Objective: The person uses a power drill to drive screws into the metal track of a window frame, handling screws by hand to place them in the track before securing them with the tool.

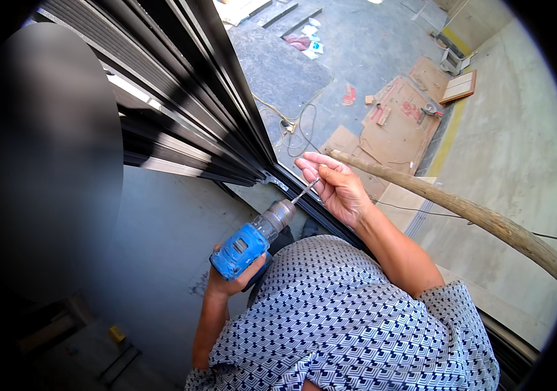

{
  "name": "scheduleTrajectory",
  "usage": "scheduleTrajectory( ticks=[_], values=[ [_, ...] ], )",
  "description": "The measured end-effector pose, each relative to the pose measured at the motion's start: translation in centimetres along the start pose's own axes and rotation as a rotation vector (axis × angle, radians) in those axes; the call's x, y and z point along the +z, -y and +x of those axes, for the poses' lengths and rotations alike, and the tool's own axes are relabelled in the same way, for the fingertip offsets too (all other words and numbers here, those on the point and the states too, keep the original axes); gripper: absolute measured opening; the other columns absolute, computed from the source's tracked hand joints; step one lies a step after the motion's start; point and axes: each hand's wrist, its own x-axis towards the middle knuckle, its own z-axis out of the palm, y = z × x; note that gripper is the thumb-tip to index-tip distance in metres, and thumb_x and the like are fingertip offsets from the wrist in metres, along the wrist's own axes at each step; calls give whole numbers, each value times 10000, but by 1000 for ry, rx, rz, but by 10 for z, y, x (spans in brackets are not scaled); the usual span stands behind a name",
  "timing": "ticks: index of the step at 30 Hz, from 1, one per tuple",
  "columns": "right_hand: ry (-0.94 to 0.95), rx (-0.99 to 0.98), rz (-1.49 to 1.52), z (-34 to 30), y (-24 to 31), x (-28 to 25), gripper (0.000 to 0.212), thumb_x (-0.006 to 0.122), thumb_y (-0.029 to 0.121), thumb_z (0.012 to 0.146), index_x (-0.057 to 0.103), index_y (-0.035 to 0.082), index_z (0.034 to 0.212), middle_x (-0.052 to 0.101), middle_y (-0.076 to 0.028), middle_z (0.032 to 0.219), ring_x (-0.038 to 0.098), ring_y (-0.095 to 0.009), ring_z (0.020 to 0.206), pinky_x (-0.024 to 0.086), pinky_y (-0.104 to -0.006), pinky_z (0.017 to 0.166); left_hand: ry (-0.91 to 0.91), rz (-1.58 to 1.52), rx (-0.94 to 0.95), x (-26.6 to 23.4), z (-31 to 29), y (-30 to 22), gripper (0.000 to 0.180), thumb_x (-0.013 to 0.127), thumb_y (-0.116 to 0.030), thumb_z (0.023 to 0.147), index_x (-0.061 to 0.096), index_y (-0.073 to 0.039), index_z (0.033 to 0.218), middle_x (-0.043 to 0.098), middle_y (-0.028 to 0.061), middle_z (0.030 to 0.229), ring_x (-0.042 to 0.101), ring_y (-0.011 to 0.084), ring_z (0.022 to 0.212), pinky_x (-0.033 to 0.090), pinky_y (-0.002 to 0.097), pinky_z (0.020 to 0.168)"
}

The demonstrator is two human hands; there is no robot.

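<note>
My left hand (224,281) is wrapped round the handle of a blue cordless drill (242,250), which tilts up and to the right. A thin metal drill bit (304,191) sticks out of its grey chuck (280,212). At the far end of the bit, my right hand (336,189) pinches with thumb and forefinger, palm turned up and the other fingers curled loosely. Whether a small screw sits at the tip is too small to tell. Just beneath the bit runs a dark metal frame rail (314,207).
Dark metal frame profiles (181,85) slant across the upper left. A wooden pole (448,199) crosses on the right, close to my right forearm. Beyond lie cardboard sheets (399,124), a cable (301,124) and a red-and-grey power tool (431,109). A blurred dark shape (63,163) covers the left.
</note>
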Motion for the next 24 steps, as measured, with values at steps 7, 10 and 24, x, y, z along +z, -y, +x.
scheduleTrajectory(
  ticks=[7,10,24],
  values=[
    [-67,64,-75,0,-7,-11,319,465,15,1028,484,-129,1311,603,-261,1284,651,-276,1168,557,-348,1021,-20,-9,-40,-1,1,-3,85,785,-168,824,737,-100,808,749,48,782,718,225,693,511,351,709],
    [-62,71,-12,-5,-4,0,350,406,-20,1002,468,-147,1323,572,-280,1315,601,-318,1243,517,-384,1077,-18,-24,-93,-2,0,-5,98,784,-157,826,727,-81,805,741,63,764,714,224,666,526,345,669],
    [94,71,2,-6,1,-3,396,495,-5,1011,473,-115,1390,543,-235,1415,585,-263,1282,523,-326,1071,-12,-72,-183,-3,-3,2,117,783,-138,828,706,-55,800,722,73,733,693,214,616,531,340,600]
  ],
)
